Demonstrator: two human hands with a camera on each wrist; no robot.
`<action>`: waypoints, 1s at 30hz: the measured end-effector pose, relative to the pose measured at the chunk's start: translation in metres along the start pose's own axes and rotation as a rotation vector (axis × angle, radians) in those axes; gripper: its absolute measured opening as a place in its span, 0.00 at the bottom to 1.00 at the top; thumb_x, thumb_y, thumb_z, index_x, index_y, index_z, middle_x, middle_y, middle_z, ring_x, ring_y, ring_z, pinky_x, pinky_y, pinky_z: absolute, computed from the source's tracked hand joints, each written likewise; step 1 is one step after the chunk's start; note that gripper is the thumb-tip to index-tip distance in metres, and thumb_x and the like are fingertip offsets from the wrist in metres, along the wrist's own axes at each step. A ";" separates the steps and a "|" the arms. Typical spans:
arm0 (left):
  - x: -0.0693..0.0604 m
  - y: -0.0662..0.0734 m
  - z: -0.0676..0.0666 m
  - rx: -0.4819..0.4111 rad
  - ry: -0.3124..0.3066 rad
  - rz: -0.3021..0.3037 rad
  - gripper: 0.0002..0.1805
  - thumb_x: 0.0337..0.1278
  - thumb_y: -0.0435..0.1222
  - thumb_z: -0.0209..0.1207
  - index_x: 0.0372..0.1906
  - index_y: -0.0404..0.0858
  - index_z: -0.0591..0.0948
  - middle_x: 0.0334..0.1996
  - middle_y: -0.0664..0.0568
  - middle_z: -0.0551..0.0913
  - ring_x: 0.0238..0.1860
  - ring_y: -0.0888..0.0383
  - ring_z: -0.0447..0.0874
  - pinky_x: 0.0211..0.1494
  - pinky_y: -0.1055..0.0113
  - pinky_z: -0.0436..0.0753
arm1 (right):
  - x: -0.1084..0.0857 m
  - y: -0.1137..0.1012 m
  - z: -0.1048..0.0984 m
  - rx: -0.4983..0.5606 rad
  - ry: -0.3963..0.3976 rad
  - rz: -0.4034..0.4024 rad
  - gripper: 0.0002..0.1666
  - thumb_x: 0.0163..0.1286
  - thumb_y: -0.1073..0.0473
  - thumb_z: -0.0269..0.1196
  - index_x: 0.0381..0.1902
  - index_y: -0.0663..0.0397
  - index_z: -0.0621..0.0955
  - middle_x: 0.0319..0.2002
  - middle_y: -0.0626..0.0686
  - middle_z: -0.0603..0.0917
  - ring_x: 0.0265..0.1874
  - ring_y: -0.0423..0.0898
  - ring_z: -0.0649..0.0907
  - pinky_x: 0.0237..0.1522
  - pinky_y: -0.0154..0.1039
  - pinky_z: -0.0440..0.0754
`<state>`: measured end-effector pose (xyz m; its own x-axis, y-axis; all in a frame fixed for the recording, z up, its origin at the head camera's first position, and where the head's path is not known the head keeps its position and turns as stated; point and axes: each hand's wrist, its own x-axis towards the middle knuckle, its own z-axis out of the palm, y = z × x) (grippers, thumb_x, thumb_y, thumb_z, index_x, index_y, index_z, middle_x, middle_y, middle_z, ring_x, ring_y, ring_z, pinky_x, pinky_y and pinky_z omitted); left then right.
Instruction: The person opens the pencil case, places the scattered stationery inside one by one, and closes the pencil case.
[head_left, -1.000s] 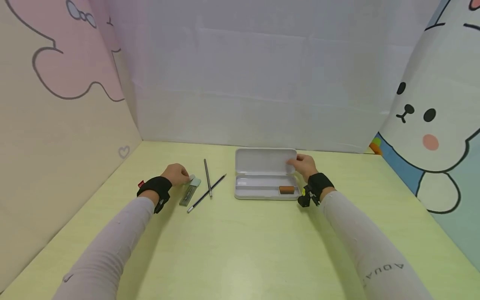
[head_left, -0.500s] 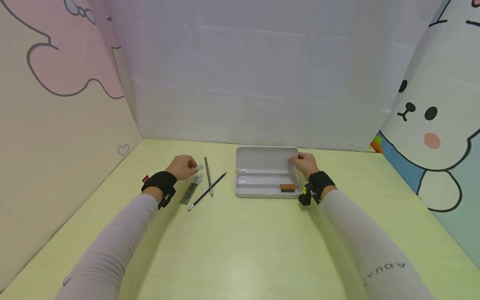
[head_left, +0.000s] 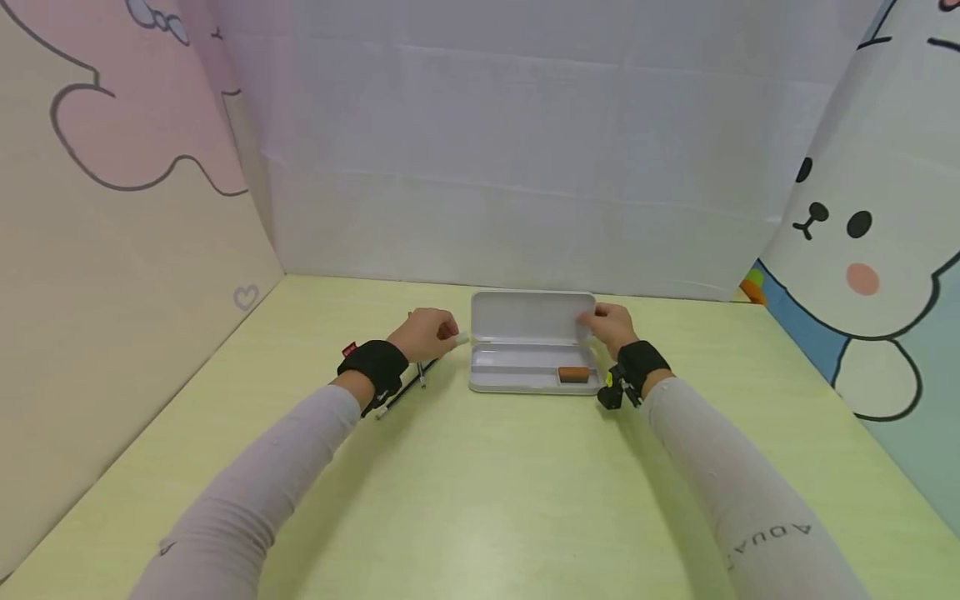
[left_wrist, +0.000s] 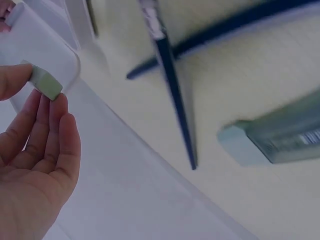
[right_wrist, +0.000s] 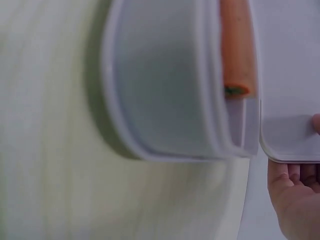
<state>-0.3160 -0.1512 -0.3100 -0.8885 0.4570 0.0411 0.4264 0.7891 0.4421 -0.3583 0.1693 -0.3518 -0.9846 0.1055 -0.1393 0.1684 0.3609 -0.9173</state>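
My left hand (head_left: 426,335) pinches a small pale green eraser (left_wrist: 46,82) between thumb and fingers, just left of the pencil case (head_left: 510,389). The case lies open, its lid (head_left: 525,317) leaning back. At the lid's right edge, my right hand (head_left: 611,327) grips with the thumb on the inner face and fingers behind. Inside the case, at the right end of the front compartment, sits a short orange-brown piece (head_left: 573,375) with a dark green mark on its end in the right wrist view.
Two dark pencils (left_wrist: 175,95) lie crossed on the table, partly covered by my left hand in the head view. A grey-green pencil-lead box (left_wrist: 280,137) lies near them, hidden in the head view. A white wall (head_left: 525,167) stands behind.
My left hand has lifted the eraser from beside the lead box and carried it right, over the pencils, to near the case. My right hand stays on the lid.
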 end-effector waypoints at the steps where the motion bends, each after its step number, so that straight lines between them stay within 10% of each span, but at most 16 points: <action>1: 0.003 0.006 0.003 -0.001 -0.007 0.021 0.09 0.61 0.32 0.57 0.42 0.31 0.80 0.38 0.41 0.84 0.39 0.51 0.81 0.47 0.60 0.79 | 0.000 0.000 0.000 -0.001 0.000 -0.003 0.26 0.68 0.60 0.58 0.61 0.66 0.73 0.57 0.60 0.74 0.48 0.49 0.72 0.49 0.36 0.71; 15: 0.034 0.090 0.042 0.112 -0.079 0.258 0.06 0.59 0.32 0.59 0.38 0.34 0.82 0.34 0.46 0.84 0.36 0.55 0.77 0.45 0.65 0.78 | -0.005 0.000 -0.001 0.006 -0.002 -0.012 0.26 0.67 0.60 0.58 0.61 0.67 0.74 0.57 0.61 0.74 0.47 0.48 0.72 0.46 0.34 0.72; 30: 0.051 0.119 0.063 0.121 -0.124 0.349 0.06 0.56 0.29 0.60 0.38 0.32 0.83 0.35 0.45 0.85 0.37 0.54 0.80 0.43 0.67 0.78 | -0.002 0.004 -0.004 0.027 -0.017 -0.039 0.25 0.67 0.62 0.58 0.60 0.69 0.74 0.61 0.67 0.75 0.59 0.57 0.74 0.62 0.48 0.74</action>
<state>-0.2999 -0.0085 -0.3121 -0.6628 0.7465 0.0585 0.7226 0.6171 0.3117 -0.3557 0.1739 -0.3535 -0.9911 0.0765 -0.1093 0.1290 0.3389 -0.9319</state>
